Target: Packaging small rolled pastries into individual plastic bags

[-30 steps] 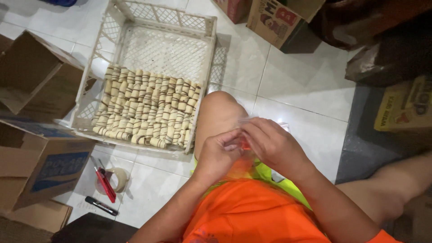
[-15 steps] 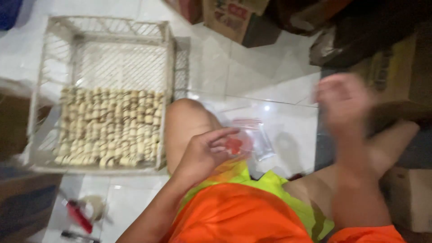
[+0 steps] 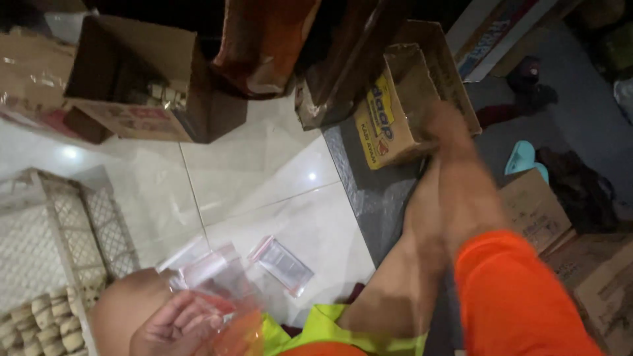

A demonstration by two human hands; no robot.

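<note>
- left hand (image 3: 173, 326) low by the knee, fingers closed on a clear plastic bag (image 3: 214, 283)
- right hand (image 3: 447, 124) blurred, stretched out at a yellow cardboard box (image 3: 389, 118); grip unclear
- another small bag (image 3: 282, 264) lies on the white floor tiles (image 3: 264, 184)
- white crate (image 3: 62, 237) at left, rolls (image 3: 46, 323) inside

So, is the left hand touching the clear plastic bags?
Touching. The head view shows the left hand with its fingers closed around the clear plastic bags.
</note>
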